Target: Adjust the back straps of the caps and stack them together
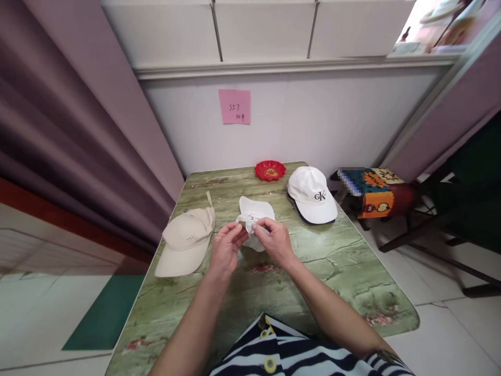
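A green, wood-patterned table (324, 271) fills the middle of the frame, pushed up near a pale wall (313, 115), and here we are, right at the fingertips! The left hand (225, 249) pinches, thumb against fingers, at the gathered edge of a white cap (256, 206), dead centre of the frame. Opposite, the right hand (277, 241) has its thumb and fingers closed on the same cap, the two sets of fingertips just beside each other. The cap's brim points away from the person, toward the wall; exactly what the fingertips pinch is too small for me to tell.

Moving out: left of centre lies a beige cap (183, 235), brim toward the lower left, its strap sticking up at the back. Over to the right of centre, a lettered cap (313, 193), white with black letters, sits on top of a dark cap (298, 213) that shows only at the edge. Beyond the hands, at the table's far side, there's a red dish (270, 171) with a scalloped rim.

Further still, a pink note (235, 107) with "357" clings to the wall, upper centre; a purple curtain (78, 94) hangs upper left; and a colourful cloth (378, 190) drapes at the right.
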A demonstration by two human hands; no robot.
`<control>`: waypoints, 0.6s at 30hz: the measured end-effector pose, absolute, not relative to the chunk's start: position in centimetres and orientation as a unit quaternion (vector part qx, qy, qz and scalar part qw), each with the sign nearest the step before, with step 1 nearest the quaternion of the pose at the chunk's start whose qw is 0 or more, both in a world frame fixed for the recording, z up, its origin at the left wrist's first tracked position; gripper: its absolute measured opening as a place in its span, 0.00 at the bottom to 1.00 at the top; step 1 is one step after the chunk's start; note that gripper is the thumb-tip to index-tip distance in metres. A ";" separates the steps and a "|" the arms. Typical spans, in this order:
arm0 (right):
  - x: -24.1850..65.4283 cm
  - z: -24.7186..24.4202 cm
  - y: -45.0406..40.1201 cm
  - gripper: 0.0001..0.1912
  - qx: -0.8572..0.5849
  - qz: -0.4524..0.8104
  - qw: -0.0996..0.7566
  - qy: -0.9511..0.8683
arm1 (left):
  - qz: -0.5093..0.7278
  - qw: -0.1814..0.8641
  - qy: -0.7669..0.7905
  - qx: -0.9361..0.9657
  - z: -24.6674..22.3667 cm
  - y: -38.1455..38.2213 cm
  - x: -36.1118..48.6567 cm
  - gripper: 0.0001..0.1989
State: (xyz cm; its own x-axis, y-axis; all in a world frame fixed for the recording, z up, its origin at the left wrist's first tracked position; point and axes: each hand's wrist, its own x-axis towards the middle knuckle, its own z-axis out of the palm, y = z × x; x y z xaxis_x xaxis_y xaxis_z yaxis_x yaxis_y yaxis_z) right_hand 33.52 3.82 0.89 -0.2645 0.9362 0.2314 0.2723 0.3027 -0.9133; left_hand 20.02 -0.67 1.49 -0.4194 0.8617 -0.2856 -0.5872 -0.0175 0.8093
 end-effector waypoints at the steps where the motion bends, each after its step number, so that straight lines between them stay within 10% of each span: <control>1: 33.5 0.9 3.8 0.14 -0.436 0.396 0.421 -0.690 | 0.699 0.518 0.471 0.145 1.5 -0.7 20.1 0.14; 18: 33.6 1.1 3.3 0.13 -0.437 0.376 0.413 -0.705 | 0.708 0.509 0.464 0.154 1.7 -0.8 20.8 0.17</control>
State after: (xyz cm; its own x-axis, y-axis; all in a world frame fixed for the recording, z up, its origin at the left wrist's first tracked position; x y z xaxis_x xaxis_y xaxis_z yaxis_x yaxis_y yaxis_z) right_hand 33.55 3.33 1.08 -0.2781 0.9265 0.2533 0.3057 0.3354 -0.8911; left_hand 20.82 -0.77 1.66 -0.4342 0.8639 -0.2553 -0.5782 -0.0500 0.8143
